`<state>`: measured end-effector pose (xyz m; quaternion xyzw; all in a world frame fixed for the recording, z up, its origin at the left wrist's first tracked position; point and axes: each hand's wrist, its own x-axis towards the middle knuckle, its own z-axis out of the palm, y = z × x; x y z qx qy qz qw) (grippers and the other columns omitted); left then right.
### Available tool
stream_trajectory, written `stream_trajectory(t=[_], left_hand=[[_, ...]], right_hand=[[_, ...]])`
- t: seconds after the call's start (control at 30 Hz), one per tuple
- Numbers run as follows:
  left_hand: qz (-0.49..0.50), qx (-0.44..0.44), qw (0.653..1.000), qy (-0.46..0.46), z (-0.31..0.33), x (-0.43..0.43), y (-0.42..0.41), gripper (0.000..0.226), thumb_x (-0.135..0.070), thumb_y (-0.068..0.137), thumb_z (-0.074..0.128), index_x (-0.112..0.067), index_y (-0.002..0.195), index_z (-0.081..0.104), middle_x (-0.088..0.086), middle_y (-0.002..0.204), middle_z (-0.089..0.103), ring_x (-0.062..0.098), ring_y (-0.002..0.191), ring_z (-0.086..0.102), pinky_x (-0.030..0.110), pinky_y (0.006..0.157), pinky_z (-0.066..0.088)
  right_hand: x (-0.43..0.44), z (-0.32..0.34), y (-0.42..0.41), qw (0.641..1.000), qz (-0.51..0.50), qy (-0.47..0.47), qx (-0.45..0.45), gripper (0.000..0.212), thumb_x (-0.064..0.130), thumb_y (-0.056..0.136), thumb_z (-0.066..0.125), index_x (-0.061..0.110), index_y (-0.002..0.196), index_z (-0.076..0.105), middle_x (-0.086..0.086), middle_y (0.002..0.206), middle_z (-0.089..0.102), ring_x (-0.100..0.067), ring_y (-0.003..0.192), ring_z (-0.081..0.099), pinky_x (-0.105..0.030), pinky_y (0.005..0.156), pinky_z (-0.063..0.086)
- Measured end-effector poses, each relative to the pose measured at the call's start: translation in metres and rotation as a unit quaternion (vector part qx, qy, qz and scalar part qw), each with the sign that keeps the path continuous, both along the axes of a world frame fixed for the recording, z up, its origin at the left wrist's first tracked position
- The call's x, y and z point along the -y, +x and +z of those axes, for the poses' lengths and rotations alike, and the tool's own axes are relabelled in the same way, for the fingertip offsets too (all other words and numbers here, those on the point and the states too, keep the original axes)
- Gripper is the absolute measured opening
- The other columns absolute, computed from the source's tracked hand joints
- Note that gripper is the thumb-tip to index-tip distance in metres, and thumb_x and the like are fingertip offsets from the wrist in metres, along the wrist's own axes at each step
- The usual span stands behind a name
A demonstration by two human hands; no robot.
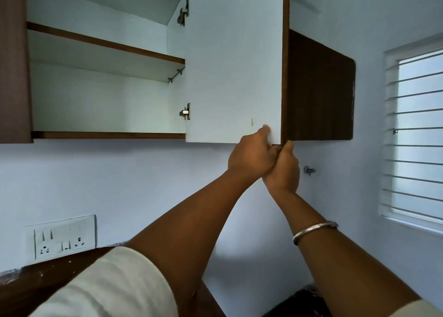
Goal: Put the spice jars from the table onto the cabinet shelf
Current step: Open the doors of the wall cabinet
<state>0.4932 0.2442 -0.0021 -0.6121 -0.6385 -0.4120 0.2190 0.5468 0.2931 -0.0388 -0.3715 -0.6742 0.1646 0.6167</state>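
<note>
A wall cabinet hangs overhead with its right door point(233, 60) swung open, white inner face toward me. Both hands grip that door's bottom corner. My left hand point(251, 157) pinches the lower edge with the thumb on the white face. My right hand point(285, 168) holds the brown edge just beside it, the two hands touching. Inside, the lower shelf point(107, 135) and the upper shelf point(105, 42) are bare. No spice jars are in view.
The cabinet's left door point(14, 62) stands open at the left edge. A brown tabletop point(31, 280) lies at the lower left under a white socket plate point(64, 237). A barred window point(417, 134) is on the right wall, and a small wall fitting point(309, 170) sits near my right hand.
</note>
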Motion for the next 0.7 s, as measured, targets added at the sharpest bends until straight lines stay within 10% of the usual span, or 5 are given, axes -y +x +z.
stream_trajectory(t=[0.33,0.57,0.7], left_hand=[[-0.056,-0.027,0.994,-0.095,-0.015,-0.007,-0.038,0.054,-0.029,0.097,0.038,-0.028,0.149,0.021,0.008,0.095,0.065,0.018,0.085,0.06,0.024,0.079,0.047],[0.074,-0.004,0.987,-0.14,-0.021,0.025,-0.104,0.075,-0.051,0.086,0.042,-0.031,0.149,0.007,0.018,0.151,0.025,0.035,0.14,0.022,0.048,0.109,0.032],[0.162,-0.066,0.974,-0.147,-0.017,0.056,-0.156,0.072,-0.048,0.092,0.042,-0.028,0.15,0.004,0.013,0.157,0.007,0.035,0.143,0.011,0.051,0.111,0.026]], right_hand=[[-0.006,-0.016,-0.022,0.998,0.038,-0.018,0.048,0.048,0.037,0.097,0.043,0.018,0.14,0.03,-0.01,0.108,0.067,-0.028,0.094,0.065,-0.034,0.075,0.051],[0.009,-0.016,-0.071,0.98,0.051,0.018,0.191,0.076,0.041,0.092,0.048,0.019,0.149,0.003,-0.011,0.115,0.063,-0.03,0.098,0.062,-0.039,0.076,0.05],[0.023,-0.014,-0.129,0.971,0.11,0.045,0.205,0.09,0.041,0.088,0.056,0.024,0.149,-0.009,-0.011,0.151,0.031,-0.035,0.134,0.036,-0.044,0.096,0.045]])
